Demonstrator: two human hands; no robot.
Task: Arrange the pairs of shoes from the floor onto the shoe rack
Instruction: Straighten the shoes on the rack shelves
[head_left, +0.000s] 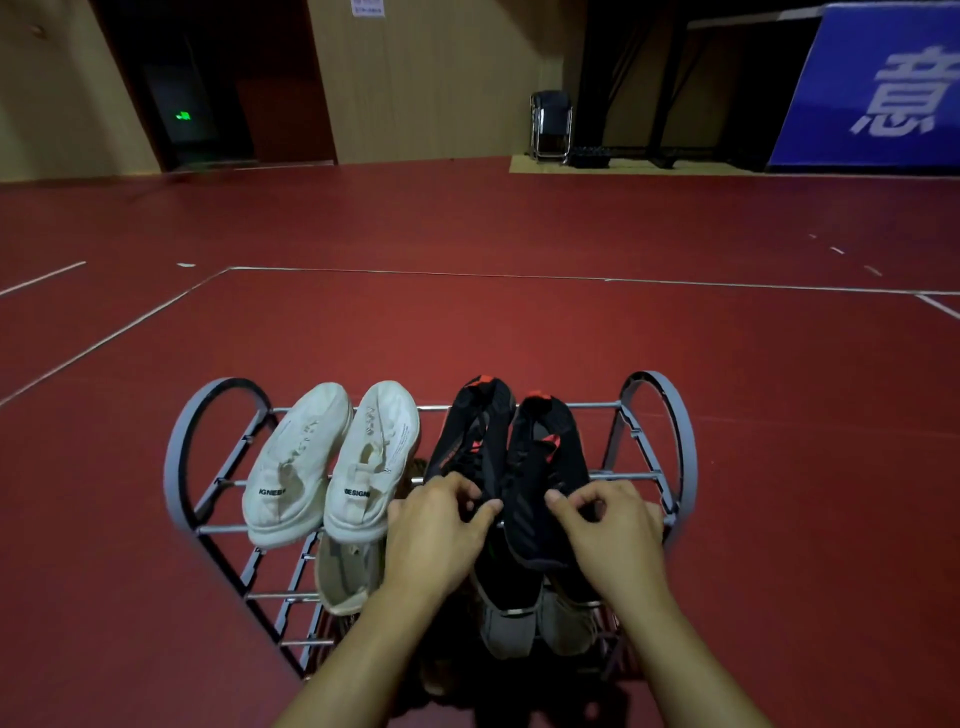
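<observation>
A grey metal shoe rack with arched ends stands on the red floor in front of me. On its top tier, at the left, lies a pair of white shoes, side by side. To their right lies a pair of black shoes with red accents. My left hand pinches the near end of the left black shoe. My right hand grips the near end of the right black shoe. Lower tiers hold a beige shoe and a grey pair, partly hidden by my arms.
The red sports floor with white lines stretches out beyond the rack. Far back stand a folded chair by the wall, a blue banner at the right, and a dark doorway at the left.
</observation>
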